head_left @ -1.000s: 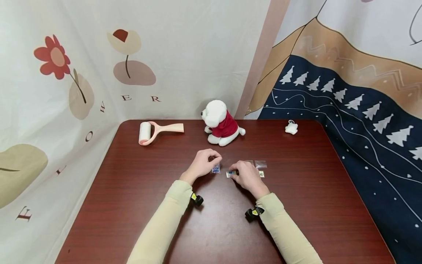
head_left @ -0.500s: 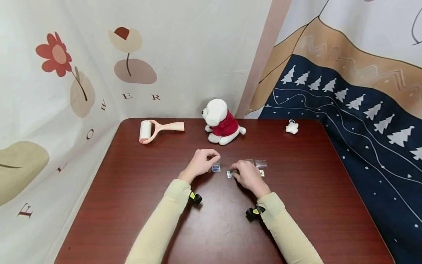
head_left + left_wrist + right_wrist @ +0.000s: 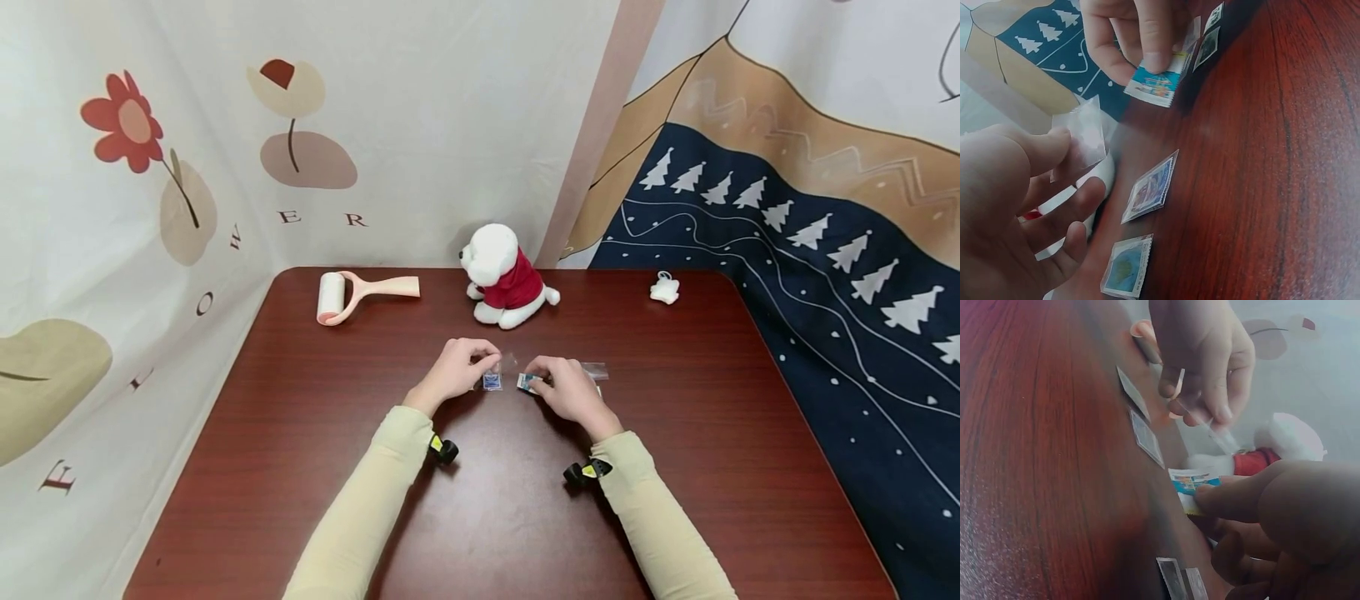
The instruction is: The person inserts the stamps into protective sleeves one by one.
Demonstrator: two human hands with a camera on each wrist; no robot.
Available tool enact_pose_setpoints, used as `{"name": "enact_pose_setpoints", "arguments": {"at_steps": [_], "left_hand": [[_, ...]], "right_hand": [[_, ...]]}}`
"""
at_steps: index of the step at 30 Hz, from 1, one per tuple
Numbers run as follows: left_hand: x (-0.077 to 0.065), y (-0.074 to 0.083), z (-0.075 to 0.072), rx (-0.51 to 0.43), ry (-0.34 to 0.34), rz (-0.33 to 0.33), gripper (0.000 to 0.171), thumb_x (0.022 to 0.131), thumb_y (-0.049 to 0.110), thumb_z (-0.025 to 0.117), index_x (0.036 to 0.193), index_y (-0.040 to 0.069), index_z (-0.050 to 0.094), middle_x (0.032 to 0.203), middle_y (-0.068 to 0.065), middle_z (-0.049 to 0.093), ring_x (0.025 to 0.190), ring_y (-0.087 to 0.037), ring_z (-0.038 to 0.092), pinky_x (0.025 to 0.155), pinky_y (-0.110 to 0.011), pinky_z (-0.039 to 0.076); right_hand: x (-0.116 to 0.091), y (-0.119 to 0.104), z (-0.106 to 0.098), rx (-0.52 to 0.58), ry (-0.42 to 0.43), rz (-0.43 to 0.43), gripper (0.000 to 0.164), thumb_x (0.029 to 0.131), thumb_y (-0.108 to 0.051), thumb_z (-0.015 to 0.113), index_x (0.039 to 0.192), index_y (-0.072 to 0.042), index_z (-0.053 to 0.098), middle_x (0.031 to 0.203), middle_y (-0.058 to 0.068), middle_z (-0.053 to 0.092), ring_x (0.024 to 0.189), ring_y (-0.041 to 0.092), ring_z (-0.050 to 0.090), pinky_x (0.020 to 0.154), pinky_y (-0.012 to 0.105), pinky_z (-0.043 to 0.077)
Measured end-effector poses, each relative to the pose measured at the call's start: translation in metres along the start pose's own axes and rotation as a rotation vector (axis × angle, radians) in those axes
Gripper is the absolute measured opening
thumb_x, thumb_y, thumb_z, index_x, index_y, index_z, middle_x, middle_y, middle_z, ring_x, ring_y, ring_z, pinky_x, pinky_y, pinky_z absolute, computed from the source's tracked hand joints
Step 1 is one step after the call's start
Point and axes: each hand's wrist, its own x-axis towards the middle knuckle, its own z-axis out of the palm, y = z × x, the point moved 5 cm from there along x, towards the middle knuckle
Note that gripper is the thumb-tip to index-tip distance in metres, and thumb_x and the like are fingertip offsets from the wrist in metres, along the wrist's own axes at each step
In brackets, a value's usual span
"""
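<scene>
My left hand pinches a small clear plastic sleeve between thumb and index finger, raised over the table. Facing it, my right hand holds a blue-and-white postage stamp with perforated edges, its thumb lying across the face. The stamp and the sleeve are apart. Under my left hand lie a bluish-purple stamp in a clear sleeve and a blue-green stamp in a sleeve. Two small stamps, one of them a dark stamp, lie beyond my right hand, mostly hidden by it in the head view.
A clear plastic sleeve lies behind my right hand. Along the back of the brown table stand a lint roller, a white plush dog in a red top and a small white star-shaped item. Printed curtains hang behind.
My right hand has lifted the blue-and-white stamp from the table and shifted it slightly back. My left hand keeps nearly the same place with the sleeve.
</scene>
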Motion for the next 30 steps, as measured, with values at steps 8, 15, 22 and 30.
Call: {"name": "enact_pose_setpoints", "arguments": {"at_steps": [8, 15, 22, 30], "left_hand": [[-0.001, -0.003, 0.004, -0.001, -0.054, -0.024, 0.016, 0.103, 0.017, 0.069, 0.108, 0.007, 0.08, 0.085, 0.005, 0.078, 0.085, -0.007, 0.071, 0.09, -0.034, 0.055], [-0.002, -0.005, 0.004, 0.05, -0.051, -0.024, 0.015, 0.103, 0.02, 0.07, 0.105, 0.011, 0.082, 0.093, 0.004, 0.078, 0.095, -0.015, 0.07, 0.092, -0.036, 0.055], [-0.002, -0.003, 0.001, 0.047, -0.026, 0.007, 0.013, 0.098, 0.017, 0.076, 0.103, 0.009, 0.084, 0.094, 0.002, 0.08, 0.076, -0.01, 0.069, 0.083, -0.031, 0.056], [-0.001, -0.001, -0.001, 0.019, -0.009, 0.013, 0.008, 0.095, 0.016, 0.079, 0.097, 0.01, 0.084, 0.088, 0.004, 0.08, 0.06, -0.004, 0.063, 0.074, -0.026, 0.054]], "right_hand": [[0.0, 0.002, -0.003, 0.132, 0.039, 0.025, 0.012, 0.097, -0.012, 0.075, 0.108, -0.017, 0.078, 0.093, -0.001, 0.075, 0.072, 0.009, 0.064, 0.067, 0.033, 0.054], [0.002, 0.001, -0.007, 0.27, 0.096, 0.02, 0.012, 0.099, -0.009, 0.071, 0.11, -0.013, 0.077, 0.089, 0.002, 0.074, 0.053, 0.011, 0.06, 0.051, 0.029, 0.052], [0.005, -0.001, -0.01, 0.322, 0.147, 0.012, 0.011, 0.098, -0.009, 0.072, 0.108, -0.013, 0.076, 0.08, 0.0, 0.07, 0.049, 0.013, 0.056, 0.046, 0.03, 0.048], [0.007, -0.003, -0.01, 0.346, 0.172, 0.009, 0.011, 0.097, -0.009, 0.073, 0.107, -0.011, 0.076, 0.073, 0.0, 0.066, 0.05, 0.013, 0.057, 0.046, 0.028, 0.047]]}}
